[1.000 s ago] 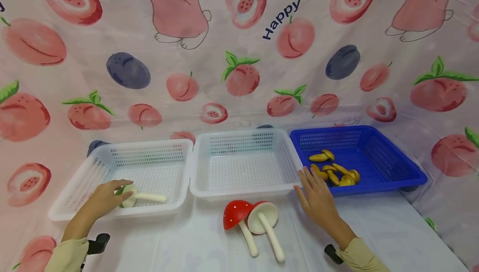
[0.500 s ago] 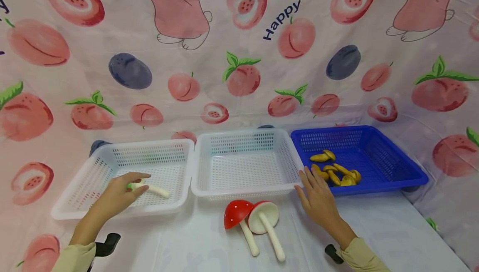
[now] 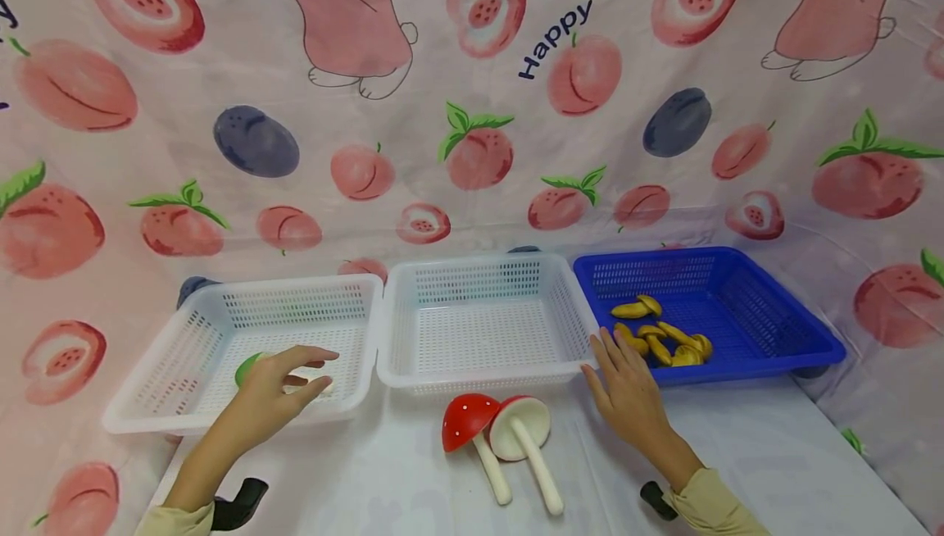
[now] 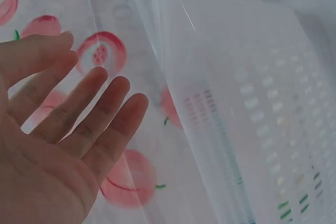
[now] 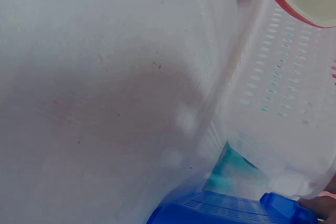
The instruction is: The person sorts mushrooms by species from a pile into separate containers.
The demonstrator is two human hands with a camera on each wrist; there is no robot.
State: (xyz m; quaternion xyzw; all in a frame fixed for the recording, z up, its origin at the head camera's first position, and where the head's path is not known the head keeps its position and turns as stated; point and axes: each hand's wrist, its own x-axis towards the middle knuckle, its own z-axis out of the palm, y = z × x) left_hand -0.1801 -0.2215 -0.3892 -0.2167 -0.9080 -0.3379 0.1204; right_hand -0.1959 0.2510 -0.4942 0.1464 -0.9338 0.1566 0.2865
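Note:
Over the front of the left white basket (image 3: pixel 354 405), my left hand (image 3: pixel 269 392) is held with its fingers relaxed and a gap between thumb and fingers. Nothing lies in its palm in the left wrist view. Behind it, a toy mushroom with a green cap (image 3: pixel 249 368) lies in that basket, its stem mostly hidden by the hand. My right hand (image 3: pixel 627 388) rests with extended fingers where the middle white basket (image 3: pixel 483 379) meets the blue basket (image 3: pixel 745 368). In the right wrist view, fingertips (image 5: pixel 320 208) touch the blue basket's corner.
On the white-covered table (image 3: pixel 369 479), a red mushroom with white dots (image 3: pixel 468 425) leans against another showing its pale underside (image 3: pixel 519 429). Several yellow-brown mushrooms (image 3: pixel 652 347) lie in the blue basket. A patterned cloth (image 3: pixel 442 28) hangs behind the row of baskets.
My left hand has moved right and across the green-capped mushroom, which first lay with its stem in sight and is now partly covered. My right hand has stayed in place.

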